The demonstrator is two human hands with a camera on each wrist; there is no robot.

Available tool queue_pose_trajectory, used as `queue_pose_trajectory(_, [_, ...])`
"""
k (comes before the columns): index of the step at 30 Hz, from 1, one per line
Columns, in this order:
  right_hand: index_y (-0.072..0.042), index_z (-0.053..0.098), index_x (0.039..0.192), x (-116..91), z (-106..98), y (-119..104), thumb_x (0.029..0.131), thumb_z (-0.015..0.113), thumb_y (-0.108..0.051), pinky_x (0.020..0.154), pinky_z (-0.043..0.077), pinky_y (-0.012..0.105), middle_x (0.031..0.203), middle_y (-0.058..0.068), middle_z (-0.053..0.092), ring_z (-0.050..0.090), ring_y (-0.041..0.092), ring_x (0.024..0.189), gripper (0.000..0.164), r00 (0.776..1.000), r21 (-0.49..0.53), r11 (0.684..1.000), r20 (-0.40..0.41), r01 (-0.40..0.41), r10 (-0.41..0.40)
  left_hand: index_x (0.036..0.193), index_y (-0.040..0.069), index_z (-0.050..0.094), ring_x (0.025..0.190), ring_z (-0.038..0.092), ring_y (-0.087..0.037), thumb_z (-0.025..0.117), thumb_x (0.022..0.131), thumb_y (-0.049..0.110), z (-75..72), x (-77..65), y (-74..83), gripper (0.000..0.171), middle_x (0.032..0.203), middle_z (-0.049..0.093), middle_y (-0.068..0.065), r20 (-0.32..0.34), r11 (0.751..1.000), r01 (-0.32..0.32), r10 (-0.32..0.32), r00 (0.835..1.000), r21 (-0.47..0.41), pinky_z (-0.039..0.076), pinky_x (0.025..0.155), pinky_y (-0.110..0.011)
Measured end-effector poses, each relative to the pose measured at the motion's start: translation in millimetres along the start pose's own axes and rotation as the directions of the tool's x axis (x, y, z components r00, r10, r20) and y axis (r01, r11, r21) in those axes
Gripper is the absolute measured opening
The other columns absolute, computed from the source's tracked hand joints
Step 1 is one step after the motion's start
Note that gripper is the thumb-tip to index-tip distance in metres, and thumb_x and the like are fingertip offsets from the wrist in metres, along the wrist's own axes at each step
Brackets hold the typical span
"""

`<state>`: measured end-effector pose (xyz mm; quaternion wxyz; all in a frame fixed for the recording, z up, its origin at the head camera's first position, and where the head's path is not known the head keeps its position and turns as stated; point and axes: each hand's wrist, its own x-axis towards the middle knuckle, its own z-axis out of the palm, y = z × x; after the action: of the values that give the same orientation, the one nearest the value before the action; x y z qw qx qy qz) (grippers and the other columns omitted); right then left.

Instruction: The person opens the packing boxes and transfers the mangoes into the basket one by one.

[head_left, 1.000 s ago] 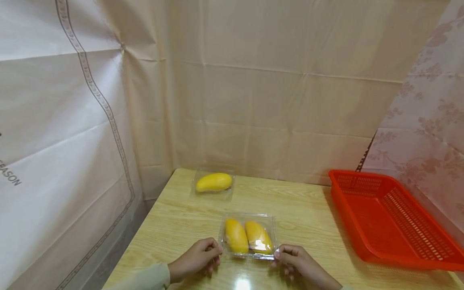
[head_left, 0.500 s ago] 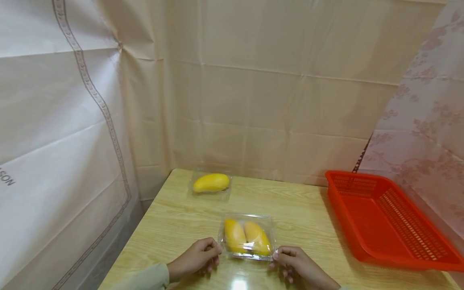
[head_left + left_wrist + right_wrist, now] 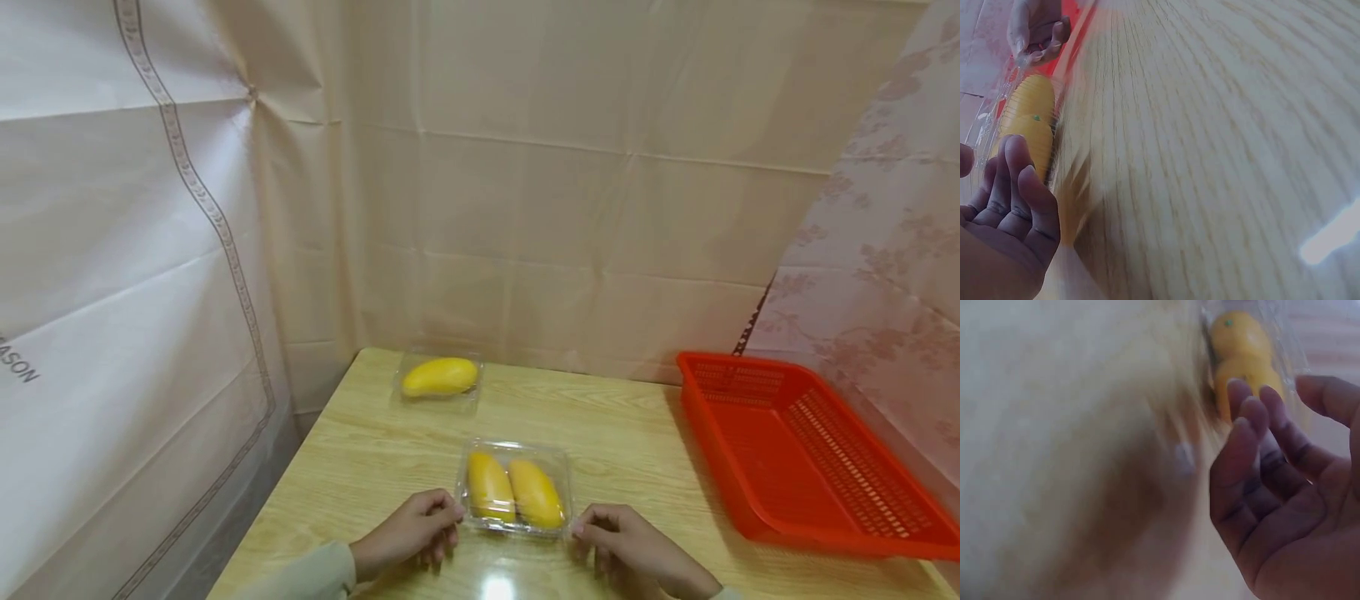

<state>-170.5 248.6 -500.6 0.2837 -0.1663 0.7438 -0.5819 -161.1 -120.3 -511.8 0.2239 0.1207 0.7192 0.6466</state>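
Note:
Two yellow mangoes [image 3: 536, 493] lie side by side in a clear plastic clamshell box [image 3: 517, 448] at the front of the wooden table. My left hand [image 3: 412, 529] is at the box's near left corner, fingers loosely bent. In the left wrist view, a gap shows between its thumb and fingers [image 3: 1019, 156], beside the box wall. At the near right corner is my right hand [image 3: 637, 546], its thumb [image 3: 1329, 397] spread from the loosely bent fingers in the right wrist view. The lid lies over the fruit.
Farther back on the left, another yellow mango [image 3: 440, 377] sits in a clear plastic container [image 3: 467, 402]. A red plastic basket [image 3: 738, 487] stands at the table's right side. Cloth sheets [image 3: 525, 208] hang behind the table and on both sides.
My right hand has shifted slightly right, its fingertips leaving the box's corner. The left hand and the box have barely moved.

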Motion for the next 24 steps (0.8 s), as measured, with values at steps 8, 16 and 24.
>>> queue_pose_trajectory(8, [-0.008,0.071,0.095,1,-1,-12,0.103,0.065,-0.029,0.061,0.049,0.024,0.082,-0.006,0.063,0.055,0.005,0.072,0.023,0.986,-0.362,0.921,-0.037,0.140,-0.164,0.108,-0.010,0.058,0.057,0.057,-0.012,0.043,0.112,0.018,0.1,-0.5,-2.8,0.032,0.082,0.067,-0.009,0.027,0.996,-0.072,0.073,0.997,-0.056,0.045,0.049,-0.022])
queue_pose_trajectory(16, [-0.016,0.072,0.093,8,14,-25,0.102,0.067,-0.027,0.058,0.049,0.021,0.078,-0.017,0.062,0.054,-0.003,0.069,0.015,0.937,-0.500,0.804,0.048,0.322,-0.345,0.108,-0.012,0.058,0.055,0.056,-0.010,0.049,0.109,0.016,-1.2,-3.3,-2.0,0.030,0.080,0.067,-0.008,-0.005,0.995,-0.067,0.067,0.998,-0.073,0.045,0.048,-0.021])
queue_pose_trajectory(24, [-0.025,0.070,0.091,15,36,-40,0.100,0.069,-0.032,0.055,0.048,0.020,0.074,-0.021,0.057,0.052,-0.004,0.065,0.012,0.925,-0.597,0.732,0.044,0.328,-0.379,0.106,-0.008,0.061,0.056,0.056,-0.010,0.053,0.108,0.020,0.5,-2.9,-3.1,0.029,0.079,0.066,-0.005,-0.018,0.996,-0.039,0.037,0.999,-0.079,0.044,0.049,-0.022])
